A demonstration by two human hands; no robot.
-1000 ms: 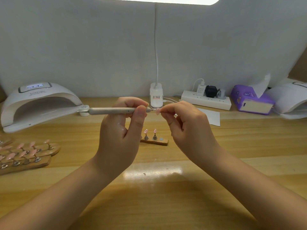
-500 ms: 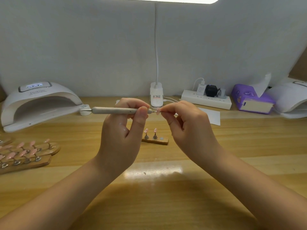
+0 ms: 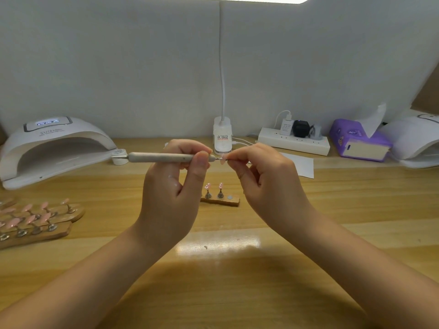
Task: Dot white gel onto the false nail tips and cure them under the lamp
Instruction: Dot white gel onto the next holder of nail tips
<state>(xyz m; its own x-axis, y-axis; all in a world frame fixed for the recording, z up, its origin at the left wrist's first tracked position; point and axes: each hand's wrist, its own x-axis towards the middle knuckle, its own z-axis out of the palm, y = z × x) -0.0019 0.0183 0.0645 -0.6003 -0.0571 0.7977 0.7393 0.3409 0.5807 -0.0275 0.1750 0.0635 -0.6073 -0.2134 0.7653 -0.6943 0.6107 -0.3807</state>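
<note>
Above the glossy wooden desk [image 3: 237, 281], left hand [image 3: 171, 195] grips a slim matte dotting pen [image 3: 161, 157], right hand [image 3: 266, 181] pinches a pink nail tip [image 3: 222, 160].

Pink nail tip [image 3: 222, 159] at dotting tool [image 3: 164, 157] point; 2 tips [image 3: 214, 186] upright on stand; lamp [image 3: 53, 148] lit (far left).

**Pinks, whites and one splash of purple**

In my left hand [image 3: 171, 186] the dotting pen [image 3: 161, 157] is pale grey-beige with a silver metal tip. Pinched in my right hand [image 3: 266, 184], the nail tip [image 3: 222, 159] is soft pink. Two more pink tips [image 3: 214, 185] sit on a brown wooden stand [image 3: 221, 201]. The curing lamp [image 3: 54, 148] is white, its display glowing blue. The tissue box [image 3: 358, 143] is purple, with what may be a small printed pattern. The table [image 3: 225, 281] is honey-yellow wood grain, the power strip [image 3: 294, 143] white.
</note>
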